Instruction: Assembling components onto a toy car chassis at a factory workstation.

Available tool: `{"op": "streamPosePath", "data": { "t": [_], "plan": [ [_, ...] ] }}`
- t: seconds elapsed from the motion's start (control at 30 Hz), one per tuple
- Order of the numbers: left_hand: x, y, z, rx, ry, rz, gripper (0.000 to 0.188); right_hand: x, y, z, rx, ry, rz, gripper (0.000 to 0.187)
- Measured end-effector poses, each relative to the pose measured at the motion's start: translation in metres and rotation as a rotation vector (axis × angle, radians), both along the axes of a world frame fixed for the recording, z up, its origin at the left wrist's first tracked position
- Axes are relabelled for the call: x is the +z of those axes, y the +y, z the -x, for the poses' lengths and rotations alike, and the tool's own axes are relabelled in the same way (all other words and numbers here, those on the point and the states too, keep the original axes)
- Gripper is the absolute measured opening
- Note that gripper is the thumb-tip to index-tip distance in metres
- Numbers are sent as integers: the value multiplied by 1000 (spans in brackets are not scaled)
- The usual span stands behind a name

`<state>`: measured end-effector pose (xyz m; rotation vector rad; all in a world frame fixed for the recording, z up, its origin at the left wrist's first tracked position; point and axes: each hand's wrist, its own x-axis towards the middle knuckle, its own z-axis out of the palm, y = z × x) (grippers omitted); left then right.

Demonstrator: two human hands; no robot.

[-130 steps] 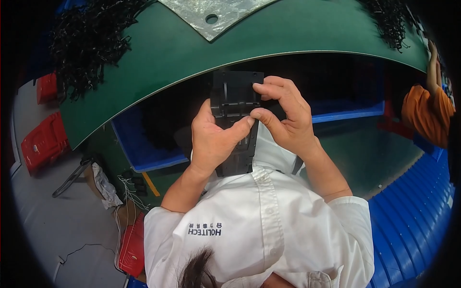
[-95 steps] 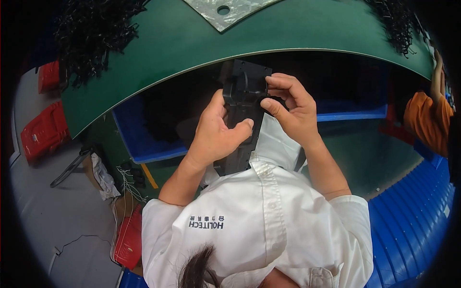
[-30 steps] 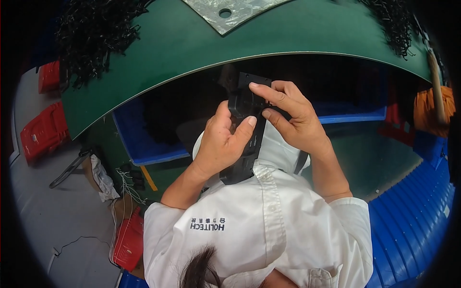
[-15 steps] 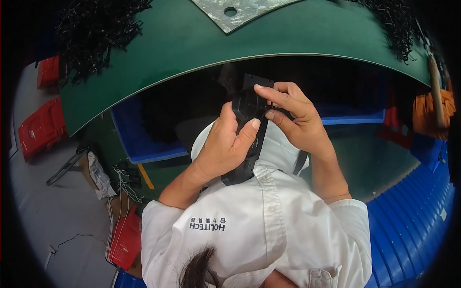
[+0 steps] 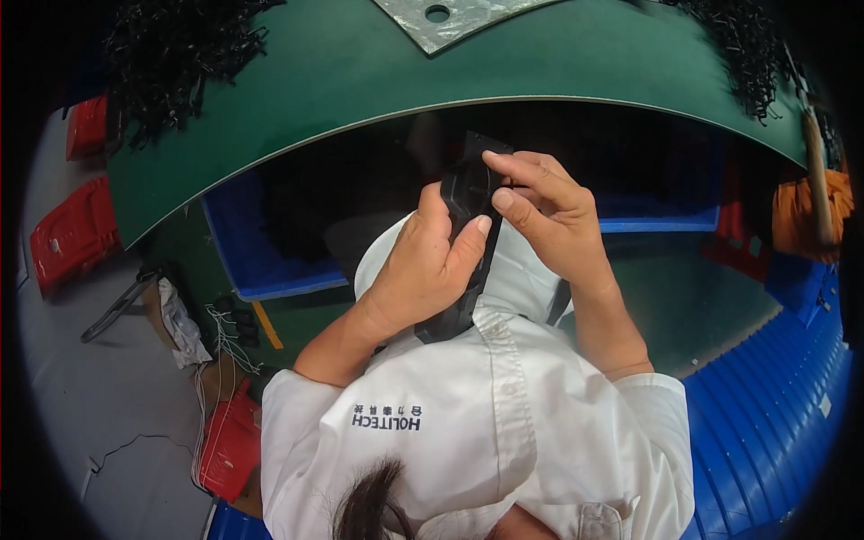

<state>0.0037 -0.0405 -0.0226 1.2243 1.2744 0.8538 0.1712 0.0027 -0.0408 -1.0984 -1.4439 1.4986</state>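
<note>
Midway, it seemed: your left hand [image 5: 423, 274] gripped the black plastic part [image 5: 468, 193] at chest height, your right hand [image 5: 544, 211] pinched its top at 12 o'clock, below the green table [image 5: 360, 81]; fitting looked unfinished.

Green worktop [image 5: 378, 99] curves across the top of the view, its pale front edge bending with the lens. On it at the far left sits a tangled heap of small black parts [image 5: 171, 63], and a second such heap [image 5: 747, 45] lies at the far right. At the top middle a grey metal plate [image 5: 441, 16] with a round hole rests flat on the green surface, possibly fixed to it, hard to say from here.
</note>
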Motion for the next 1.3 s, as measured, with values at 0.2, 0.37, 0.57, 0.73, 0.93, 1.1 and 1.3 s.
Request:
{"op": "streamPosePath", "data": {
  "t": [0.2, 0.37, 0.57, 0.73, 0.93, 1.1, 1.3],
  "plan": [
    [-2, -3, 0, 2, -9, 22, 31, 5, -6, 4, -40, -28, 82, 34],
    [-3, -4, 0, 17, -61, -6, 30, -3, -6, 5, -46, -31, 37, 35],
    [-15, -3, 0, 172, -309, 144, 27, 0, -2, 2, 32, -80, 67, 34],
    [-10, 1, 0, 205, -414, 198, 24, -2, -1, 5, -50, -70, -38, 35],
    [-5, 0, 2, 191, -354, 149, 22, 5, -4, 6, -97, 105, 50, 46],
    [-4, -3, -2, 199, -368, 89, 22, -4, -11, 5, -195, 213, 99, 44],
    [-4, -4, -3, 177, -328, 33, 23, -7, -13, 6, -253, 122, -110, 39]
  ]
}}
